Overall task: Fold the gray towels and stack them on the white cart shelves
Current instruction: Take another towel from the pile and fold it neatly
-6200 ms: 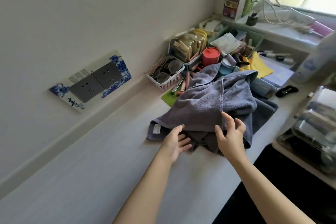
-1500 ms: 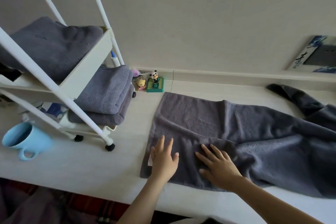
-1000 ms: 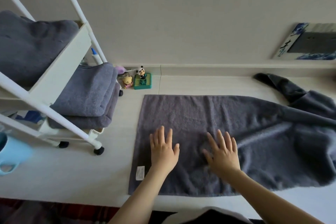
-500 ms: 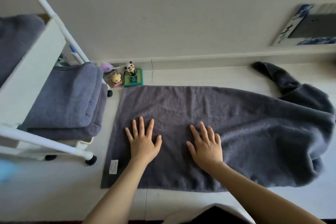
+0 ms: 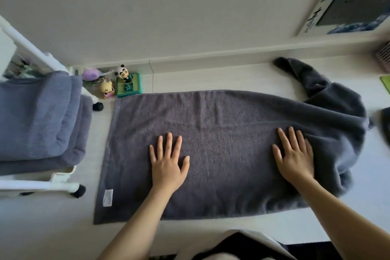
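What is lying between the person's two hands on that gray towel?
Nothing but bare towel. In the head view, the left hand and right hand rest flat on the gray towel, with only smooth cloth between them.

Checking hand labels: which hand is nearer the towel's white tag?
Left. The left hand lies flat just right of the tag; the right hand presses the towel far right.

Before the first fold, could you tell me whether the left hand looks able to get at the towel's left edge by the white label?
Probably yes. The left hand lies flat on the towel, with only bare cloth between it and the label; the cart stands clear of that edge.
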`<move>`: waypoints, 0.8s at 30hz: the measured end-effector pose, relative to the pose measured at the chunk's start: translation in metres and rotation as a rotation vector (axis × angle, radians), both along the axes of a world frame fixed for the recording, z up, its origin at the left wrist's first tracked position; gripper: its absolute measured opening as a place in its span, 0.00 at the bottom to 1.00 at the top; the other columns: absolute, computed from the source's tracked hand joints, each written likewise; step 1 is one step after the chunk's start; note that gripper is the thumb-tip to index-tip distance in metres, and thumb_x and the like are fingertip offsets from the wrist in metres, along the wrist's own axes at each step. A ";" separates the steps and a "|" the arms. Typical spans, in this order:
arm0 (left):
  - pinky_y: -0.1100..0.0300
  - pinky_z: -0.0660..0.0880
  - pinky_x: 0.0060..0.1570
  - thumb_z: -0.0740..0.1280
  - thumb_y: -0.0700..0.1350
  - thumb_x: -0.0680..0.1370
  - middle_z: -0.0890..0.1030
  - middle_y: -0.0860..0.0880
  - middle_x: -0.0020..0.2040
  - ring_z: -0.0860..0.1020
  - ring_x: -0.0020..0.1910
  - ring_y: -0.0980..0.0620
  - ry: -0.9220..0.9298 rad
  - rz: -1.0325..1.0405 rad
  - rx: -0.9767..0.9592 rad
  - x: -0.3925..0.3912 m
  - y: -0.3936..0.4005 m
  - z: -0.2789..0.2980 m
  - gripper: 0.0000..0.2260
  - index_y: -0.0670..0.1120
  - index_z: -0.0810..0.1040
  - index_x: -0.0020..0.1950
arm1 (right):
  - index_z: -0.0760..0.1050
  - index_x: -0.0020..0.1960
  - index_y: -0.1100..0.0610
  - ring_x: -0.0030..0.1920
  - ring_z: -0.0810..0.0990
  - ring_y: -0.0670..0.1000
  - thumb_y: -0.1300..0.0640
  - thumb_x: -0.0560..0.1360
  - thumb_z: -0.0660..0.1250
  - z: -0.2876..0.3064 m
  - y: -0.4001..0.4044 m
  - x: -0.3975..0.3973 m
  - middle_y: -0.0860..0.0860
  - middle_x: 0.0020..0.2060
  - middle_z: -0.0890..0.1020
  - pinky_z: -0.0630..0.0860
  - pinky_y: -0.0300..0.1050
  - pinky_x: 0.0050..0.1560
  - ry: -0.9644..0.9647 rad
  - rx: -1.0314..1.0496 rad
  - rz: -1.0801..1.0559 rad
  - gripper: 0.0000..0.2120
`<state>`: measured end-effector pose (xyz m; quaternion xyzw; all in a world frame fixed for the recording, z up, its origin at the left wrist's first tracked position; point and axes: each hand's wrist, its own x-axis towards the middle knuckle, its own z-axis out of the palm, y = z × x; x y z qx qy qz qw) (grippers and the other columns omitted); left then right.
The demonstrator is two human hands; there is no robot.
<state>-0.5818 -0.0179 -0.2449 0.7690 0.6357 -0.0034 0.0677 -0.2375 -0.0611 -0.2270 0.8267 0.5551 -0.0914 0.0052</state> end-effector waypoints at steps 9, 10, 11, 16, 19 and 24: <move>0.45 0.42 0.72 0.52 0.58 0.78 0.56 0.42 0.77 0.55 0.76 0.43 -0.167 -0.119 0.000 0.148 0.000 0.018 0.28 0.47 0.59 0.76 | 0.64 0.73 0.49 0.73 0.61 0.56 0.40 0.78 0.47 0.001 -0.001 -0.006 0.53 0.72 0.66 0.44 0.52 0.73 0.038 -0.021 0.400 0.27; 0.45 0.44 0.72 0.52 0.58 0.78 0.57 0.43 0.77 0.56 0.76 0.43 -0.142 -0.139 0.002 0.157 -0.002 0.013 0.28 0.48 0.59 0.76 | 0.64 0.73 0.49 0.73 0.62 0.56 0.39 0.79 0.44 0.000 -0.002 0.001 0.53 0.72 0.67 0.45 0.52 0.73 0.032 -0.037 0.418 0.27; 0.44 0.45 0.72 0.53 0.58 0.77 0.57 0.44 0.77 0.57 0.75 0.43 -0.101 -0.150 -0.001 0.164 -0.004 0.009 0.28 0.49 0.59 0.76 | 0.64 0.72 0.49 0.72 0.64 0.57 0.39 0.79 0.41 0.000 -0.002 0.018 0.53 0.71 0.67 0.46 0.52 0.72 0.019 -0.038 0.413 0.28; 0.43 0.48 0.72 0.52 0.58 0.78 0.56 0.47 0.77 0.56 0.76 0.44 -0.008 -0.161 0.032 0.160 -0.007 -0.001 0.28 0.50 0.57 0.77 | 0.65 0.72 0.49 0.72 0.63 0.58 0.40 0.77 0.46 0.009 0.004 0.106 0.54 0.71 0.68 0.46 0.54 0.73 -0.067 -0.003 0.261 0.28; 0.41 0.53 0.71 0.54 0.57 0.75 0.62 0.42 0.75 0.62 0.73 0.41 -0.081 -0.060 0.017 0.181 -0.004 0.005 0.28 0.46 0.66 0.73 | 0.65 0.72 0.49 0.73 0.61 0.57 0.40 0.77 0.45 0.017 0.011 0.119 0.54 0.72 0.67 0.42 0.54 0.73 -0.069 0.012 0.213 0.29; 0.40 0.54 0.71 0.53 0.53 0.76 0.62 0.38 0.74 0.59 0.74 0.41 -0.266 -0.026 0.021 0.263 0.018 0.023 0.27 0.41 0.67 0.72 | 0.70 0.69 0.51 0.71 0.65 0.57 0.43 0.77 0.52 0.014 0.012 0.086 0.54 0.69 0.71 0.46 0.55 0.72 0.048 0.094 0.421 0.25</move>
